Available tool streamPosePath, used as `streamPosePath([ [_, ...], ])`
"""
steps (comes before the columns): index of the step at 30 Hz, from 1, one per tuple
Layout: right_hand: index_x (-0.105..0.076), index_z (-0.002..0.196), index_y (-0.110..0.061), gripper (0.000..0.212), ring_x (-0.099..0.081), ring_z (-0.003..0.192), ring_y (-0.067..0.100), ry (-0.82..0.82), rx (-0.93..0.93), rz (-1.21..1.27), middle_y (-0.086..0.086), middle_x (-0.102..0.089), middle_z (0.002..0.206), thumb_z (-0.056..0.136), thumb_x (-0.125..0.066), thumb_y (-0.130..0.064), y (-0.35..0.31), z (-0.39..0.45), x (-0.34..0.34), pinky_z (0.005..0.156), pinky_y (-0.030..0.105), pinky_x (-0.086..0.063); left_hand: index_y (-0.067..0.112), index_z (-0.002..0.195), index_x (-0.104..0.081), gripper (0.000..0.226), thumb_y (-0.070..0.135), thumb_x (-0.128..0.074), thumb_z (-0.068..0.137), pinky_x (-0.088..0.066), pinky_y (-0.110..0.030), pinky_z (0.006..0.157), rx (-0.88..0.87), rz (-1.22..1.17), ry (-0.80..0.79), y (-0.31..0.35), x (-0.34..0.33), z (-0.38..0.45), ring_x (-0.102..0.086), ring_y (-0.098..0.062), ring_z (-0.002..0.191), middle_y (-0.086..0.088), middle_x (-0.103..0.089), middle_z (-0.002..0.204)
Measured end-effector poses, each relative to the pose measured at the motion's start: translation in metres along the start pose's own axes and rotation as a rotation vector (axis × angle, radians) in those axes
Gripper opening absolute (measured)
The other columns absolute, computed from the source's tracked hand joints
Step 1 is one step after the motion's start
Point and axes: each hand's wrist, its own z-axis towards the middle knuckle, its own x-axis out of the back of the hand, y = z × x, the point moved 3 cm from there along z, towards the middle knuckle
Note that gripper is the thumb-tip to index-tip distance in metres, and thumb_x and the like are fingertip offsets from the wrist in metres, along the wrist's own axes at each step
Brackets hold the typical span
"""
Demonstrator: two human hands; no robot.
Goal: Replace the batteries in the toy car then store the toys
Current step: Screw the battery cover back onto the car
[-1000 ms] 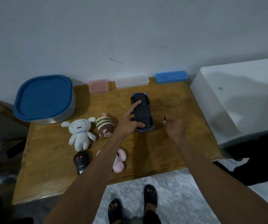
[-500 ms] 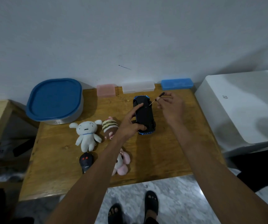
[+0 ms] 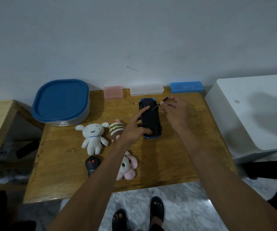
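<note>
A low wooden table [image 3: 176, 160] is set against a pale wall, with a marbled floor below. Near the middle of the table's far half, the toy car [image 3: 151, 120] is laid upside down, its black underside facing up and blue trim showing at both ends. It is steadied by the left hand [image 3: 134, 129]: the thumb is pressed against the near end, and the index finger is stretched along the underside toward the far end. A small screwdriver [image 3: 160, 104] is pinched between the fingertips of the right hand [image 3: 176, 112], its thin tip angled down onto the far part of the car's underside, close to the left index fingertip.

Just left of the car, a striped plush [image 3: 116, 129] is seen, and beside it a white plush [image 3: 93, 137]. Nearer the front edge, a pink plush [image 3: 128, 167] is partly hidden by the left forearm, and a black remote [image 3: 92, 165] with red buttons lies to its left. Along the wall, a pink case [image 3: 113, 92], a clear case [image 3: 147, 89] and a blue case [image 3: 186, 87] are lined up. A grey bin with a blue lid [image 3: 61, 100] is placed at the far left corner. A white cabinet [image 3: 258, 114] stands to the right of the table.
</note>
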Motion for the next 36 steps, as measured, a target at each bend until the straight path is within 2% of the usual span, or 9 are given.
streamPosePath([
  [6, -0.057, 0.086, -0.032, 0.023, -0.071, 0.071, 0.007, -0.002, 0.087, -0.035, -0.006, -0.072, 0.079, 0.092, -0.070, -0.014, -0.005, -0.005, -0.002, 0.065, 0.019, -0.057, 0.038, 0.144, -0.051, 0.096, -0.021, -0.070, 0.071, -0.061, -0.048, 0.088, 0.011, 0.005, 0.006, -0.002, 0.002, -0.003, -0.059, -0.033, 0.119, -0.007, -0.044, 0.146],
  [10, -0.060, 0.097, -0.023, 0.012, -0.068, 0.073, 0.001, -0.013, 0.139, -0.108, -0.009, -0.071, 0.080, 0.093, -0.068, -0.015, -0.006, -0.007, -0.004, 0.063, 0.011, -0.051, 0.039, 0.144, -0.051, 0.097, -0.021, -0.071, 0.070, -0.062, -0.045, 0.085, 0.012, 0.012, 0.007, -0.002, 0.004, -0.003, -0.059, -0.033, 0.119, -0.008, -0.043, 0.147],
  [15, -0.063, 0.109, -0.016, 0.019, -0.069, 0.079, 0.004, -0.030, 0.237, -0.201, -0.005, -0.073, 0.086, 0.092, -0.070, -0.017, -0.006, -0.005, -0.008, 0.072, 0.022, -0.058, 0.039, 0.143, -0.051, 0.096, -0.020, -0.072, 0.070, -0.061, -0.049, 0.088, 0.021, 0.001, 0.005, -0.003, 0.005, -0.004, -0.058, -0.034, 0.120, -0.008, -0.044, 0.147],
  [19, -0.061, 0.123, -0.019, 0.032, -0.068, 0.081, 0.007, -0.042, 0.383, -0.292, -0.003, -0.074, 0.088, 0.092, -0.069, -0.015, -0.012, -0.007, -0.008, 0.072, 0.022, -0.057, 0.037, 0.143, -0.051, 0.096, -0.019, -0.073, 0.069, -0.062, -0.045, 0.083, 0.021, 0.004, 0.012, -0.003, 0.005, -0.004, -0.059, -0.034, 0.119, -0.007, -0.045, 0.145],
  [21, -0.065, 0.122, -0.017, 0.028, -0.070, 0.082, 0.010, -0.048, 0.460, -0.319, 0.001, -0.076, 0.092, 0.094, -0.067, -0.018, -0.013, -0.008, -0.009, 0.071, 0.023, -0.058, 0.037, 0.144, -0.051, 0.095, -0.019, -0.073, 0.070, -0.062, -0.042, 0.080, 0.027, 0.001, 0.015, -0.003, 0.006, -0.004, -0.060, -0.034, 0.118, -0.008, -0.045, 0.145],
  [24, -0.069, 0.124, -0.016, 0.027, -0.067, 0.086, 0.005, -0.029, 0.514, -0.319, 0.000, -0.076, 0.104, 0.098, -0.062, -0.019, -0.012, -0.008, -0.010, 0.073, 0.011, -0.051, 0.037, 0.143, -0.051, 0.095, -0.019, -0.074, 0.070, -0.062, -0.042, 0.082, 0.022, 0.021, 0.008, -0.002, 0.005, -0.005, -0.061, -0.031, 0.117, -0.008, -0.046, 0.145],
  [28, -0.073, 0.113, -0.011, 0.022, -0.067, 0.088, 0.006, 0.033, 0.495, -0.280, 0.001, -0.075, 0.100, 0.093, -0.068, -0.017, -0.012, -0.008, -0.013, 0.075, 0.025, -0.060, 0.036, 0.143, -0.051, 0.094, -0.018, -0.075, 0.070, -0.062, -0.042, 0.084, 0.026, 0.018, 0.010, -0.003, 0.004, -0.007, -0.061, -0.031, 0.118, -0.008, -0.045, 0.144],
  [32, -0.069, 0.111, -0.015, 0.022, -0.062, 0.074, 0.002, 0.068, 0.478, -0.222, -0.006, -0.068, 0.083, 0.089, -0.073, -0.018, -0.012, -0.009, -0.011, 0.067, 0.018, -0.055, 0.035, 0.144, -0.051, 0.093, -0.019, -0.073, 0.071, -0.062, -0.037, 0.082, 0.020, 0.014, 0.000, -0.003, 0.003, -0.009, -0.060, -0.031, 0.120, -0.007, -0.046, 0.144],
  [36, -0.072, 0.107, -0.009, 0.020, -0.067, 0.083, 0.007, 0.044, 0.503, -0.227, 0.000, -0.074, 0.094, 0.090, -0.073, -0.020, -0.007, -0.009, -0.010, 0.072, 0.025, -0.059, 0.033, 0.145, -0.050, 0.092, -0.021, -0.070, 0.073, -0.062, -0.035, 0.077, 0.028, -0.020, 0.003, -0.003, 0.005, -0.010, -0.060, -0.031, 0.119, -0.007, -0.043, 0.147],
])
